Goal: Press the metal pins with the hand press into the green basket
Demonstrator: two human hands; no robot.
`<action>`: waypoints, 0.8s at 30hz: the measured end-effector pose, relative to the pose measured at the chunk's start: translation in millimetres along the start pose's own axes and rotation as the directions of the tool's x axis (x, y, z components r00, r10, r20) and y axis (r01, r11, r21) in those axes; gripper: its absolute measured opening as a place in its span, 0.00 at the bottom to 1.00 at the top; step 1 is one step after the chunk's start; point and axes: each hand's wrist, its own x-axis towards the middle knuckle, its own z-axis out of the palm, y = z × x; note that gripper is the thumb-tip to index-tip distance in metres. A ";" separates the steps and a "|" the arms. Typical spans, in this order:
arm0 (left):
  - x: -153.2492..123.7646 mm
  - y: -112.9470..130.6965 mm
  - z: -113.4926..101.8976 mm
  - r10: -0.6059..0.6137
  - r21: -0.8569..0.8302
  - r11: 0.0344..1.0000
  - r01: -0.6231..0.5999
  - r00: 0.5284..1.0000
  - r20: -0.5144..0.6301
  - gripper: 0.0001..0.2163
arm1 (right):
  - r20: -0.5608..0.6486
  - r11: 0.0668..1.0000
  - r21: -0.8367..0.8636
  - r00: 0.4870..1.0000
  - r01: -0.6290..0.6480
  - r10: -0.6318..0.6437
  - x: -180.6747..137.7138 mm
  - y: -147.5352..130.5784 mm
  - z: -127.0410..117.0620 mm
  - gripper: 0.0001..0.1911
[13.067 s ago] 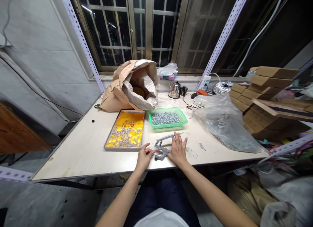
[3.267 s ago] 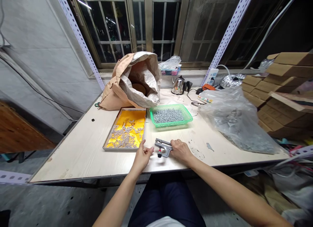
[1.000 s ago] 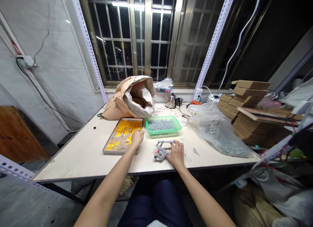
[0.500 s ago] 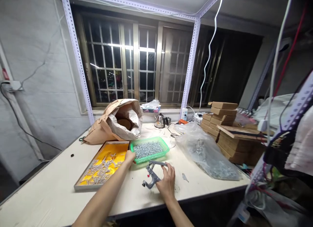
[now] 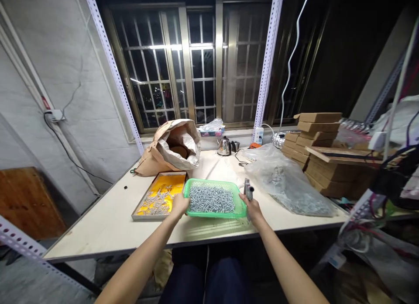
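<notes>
A green plastic basket (image 5: 214, 215) full of small silvery screw-like pieces (image 5: 212, 198) is tilted toward me, its near side lifted off the table. My left hand (image 5: 180, 205) is closed on its left end. At the opposite end, my right hand (image 5: 252, 208) grips the basket's right rim and also holds a grey pliers-like hand tool (image 5: 248, 189), seen nearly end-on. My fingers hide part of the tool. Just left of my left hand lies a shallow grey tray (image 5: 147, 217), with a yellow sheet (image 5: 168, 184) and loose metal pieces (image 5: 159, 203) in it.
Behind the tray a large paper sack (image 5: 153, 157) lies open toward me. A clear plastic bag (image 5: 288, 186) of parts and stacked cardboard boxes (image 5: 322, 175) occupy the right side. A kettle (image 5: 224, 146) stands at the back, near a metal post (image 5: 266, 63).
My right hand has moved from in front of the basket to its right end, carrying the tool. The basket has come nearer and its near side has risen. The view has shifted.
</notes>
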 end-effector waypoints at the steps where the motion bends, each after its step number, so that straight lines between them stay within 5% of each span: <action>1: -7.8 0.9 -1.8 0.010 0.021 1.000 -0.010 1.000 -0.019 0.05 | 0.003 0.999 0.039 1.000 -0.024 0.023 1.0 -1.0 -0.3 0.26; 7: -70.9 -8.4 -21.8 0.133 0.120 0.986 -0.115 0.978 -0.160 0.06 | 0.016 0.980 0.177 0.996 -0.095 0.093 -22.0 -20.8 -15.3 0.28; 11: -116.8 -32.8 -35.2 0.075 -0.024 0.997 -0.080 0.985 -0.152 0.07 | 0.186 0.969 0.190 0.975 -0.157 0.121 -58.4 -31.6 -23.9 0.25; 19: -197.6 -102.2 -36.5 -0.154 -0.297 0.943 0.150 0.988 0.010 0.10 | 0.337 0.986 -0.165 0.939 -0.007 0.063 -137.5 -51.7 -30.4 0.25; 24: -215.7 -126.0 -43.9 -0.196 -0.351 0.913 0.208 0.978 0.071 0.11 | 0.356 0.966 -0.257 0.933 0.041 0.055 -168.1 -56.6 -27.0 0.25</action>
